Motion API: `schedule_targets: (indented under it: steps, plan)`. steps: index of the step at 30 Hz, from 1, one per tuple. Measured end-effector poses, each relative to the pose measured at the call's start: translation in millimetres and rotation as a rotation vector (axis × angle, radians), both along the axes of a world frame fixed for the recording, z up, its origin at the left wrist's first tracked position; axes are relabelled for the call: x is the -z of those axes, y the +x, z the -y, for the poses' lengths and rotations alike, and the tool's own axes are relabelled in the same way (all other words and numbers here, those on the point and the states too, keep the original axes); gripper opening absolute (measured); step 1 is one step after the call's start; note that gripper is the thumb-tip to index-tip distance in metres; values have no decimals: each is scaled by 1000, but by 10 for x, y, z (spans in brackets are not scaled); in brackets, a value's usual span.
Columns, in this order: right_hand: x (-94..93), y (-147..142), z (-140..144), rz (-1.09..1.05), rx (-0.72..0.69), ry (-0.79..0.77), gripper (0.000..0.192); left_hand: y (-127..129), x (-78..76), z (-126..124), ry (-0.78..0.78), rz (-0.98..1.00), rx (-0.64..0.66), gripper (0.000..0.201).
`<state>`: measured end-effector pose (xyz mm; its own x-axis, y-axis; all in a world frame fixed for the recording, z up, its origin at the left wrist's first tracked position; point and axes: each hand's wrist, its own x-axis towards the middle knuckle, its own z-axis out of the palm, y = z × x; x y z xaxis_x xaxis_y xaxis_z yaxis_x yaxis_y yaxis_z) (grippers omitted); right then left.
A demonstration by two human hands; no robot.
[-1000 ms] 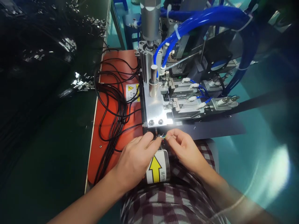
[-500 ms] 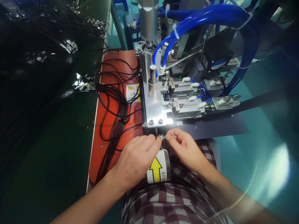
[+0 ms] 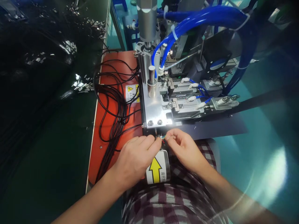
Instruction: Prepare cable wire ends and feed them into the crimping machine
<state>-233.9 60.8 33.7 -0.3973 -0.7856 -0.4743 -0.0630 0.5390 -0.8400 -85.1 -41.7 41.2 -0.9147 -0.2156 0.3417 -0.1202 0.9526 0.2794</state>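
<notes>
My left hand (image 3: pixel 137 160) and my right hand (image 3: pixel 184 149) meet at the front edge of a metal machine (image 3: pixel 155 107). Both pinch the end of a thin black cable, where short coloured wire ends (image 3: pixel 163 137) stick out between the fingertips. The wire ends sit just below the machine's silver plate with two screws. The rest of the cable is hidden under my left hand. Below my hands is a label with a yellow arrow (image 3: pixel 157 169).
Black cables (image 3: pixel 112 105) loop over an orange plate (image 3: pixel 109 77) on the left. Blue air hoses (image 3: pixel 201 17) arch over the machine. Small metal parts (image 3: pixel 80 85) lie scattered on the dark surface at left. A checked cloth (image 3: pixel 173 199) is below.
Both hands keep their pinch on the wire ends; only tiny shifts of fingers and camera.
</notes>
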Motion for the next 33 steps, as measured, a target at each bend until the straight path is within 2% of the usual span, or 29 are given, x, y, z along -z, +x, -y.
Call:
schedule_targets:
  steps: [5, 12, 20, 25, 33]
  plan:
    - [-4, 2, 13, -75, -20, 0, 25, -8, -15, -13, -9, 13, -24, 26]
    - [-21, -10, 10, -34, -24, 35, 26, 3, 15, -23, -10, -21, -23, 23]
    - [29, -6, -57, 156, 32, 7, 35, 17, 45, -26, 35, -50, 5, 25]
    - [-27, 3, -21, 83, 65, -5, 43, 19, 45, -24, 51, -46, 19, 25]
    - [23, 21, -41, -24, 95, -107, 33, 12, 58, -43, 74, -52, -2, 23]
